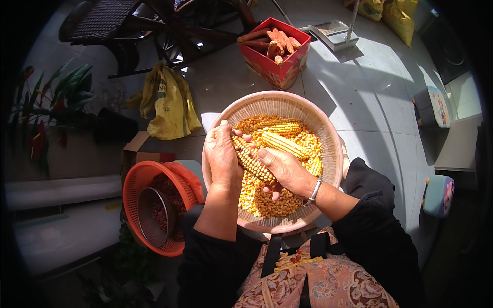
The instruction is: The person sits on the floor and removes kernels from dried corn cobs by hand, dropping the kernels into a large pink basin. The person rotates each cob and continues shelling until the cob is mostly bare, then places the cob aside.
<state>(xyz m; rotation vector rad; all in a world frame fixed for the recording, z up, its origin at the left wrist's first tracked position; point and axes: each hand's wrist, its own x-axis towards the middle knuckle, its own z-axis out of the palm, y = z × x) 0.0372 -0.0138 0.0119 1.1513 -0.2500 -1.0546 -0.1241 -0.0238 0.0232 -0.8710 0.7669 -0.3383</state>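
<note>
Between my two hands is a partly shelled ear of corn [252, 159], slanting down to the right above a pink plastic basket [323, 123]. My left hand [223, 154] grips its upper end, thumb pointing up. Around the lower end close the fingers of my right hand [287, 169], its thumb pressed on the kernel rows; a bracelet circles that wrist. Loose yellow kernels [279, 206] fill the basket floor. Several other ears lie on them, among them a full corn ear [285, 145] just beyond my right hand. My fingers' undersides are partly hidden by the ear.
A red box [283, 71] of bare cobs [283, 40] stands beyond the basket. At left are an orange basket [133, 192] holding a metal bowl [154, 215], and a yellow sack [169, 104]. Small stools [437, 196] stand at right, a platform scale [335, 36] farther off.
</note>
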